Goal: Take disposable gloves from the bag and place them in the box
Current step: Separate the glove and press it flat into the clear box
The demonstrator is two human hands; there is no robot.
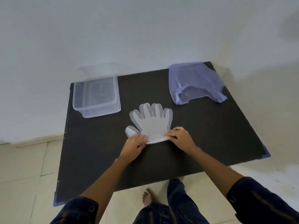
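A clear disposable glove (152, 122) lies flat on the black table (202, 130), fingers pointing away from me. My left hand (135, 147) pinches its cuff at the left corner. My right hand (179, 137) pinches the cuff at the right corner. The clear plastic box (97, 96) stands open at the far left of the table. The pale purple bag (195, 83) lies at the far right, its mouth facing me, with more clear plastic showing inside.
The box's clear lid (98, 69) stands up behind the box against the white wall. The table's front edge is near my legs, and my bare foot (148, 198) rests on the tiled floor below it.
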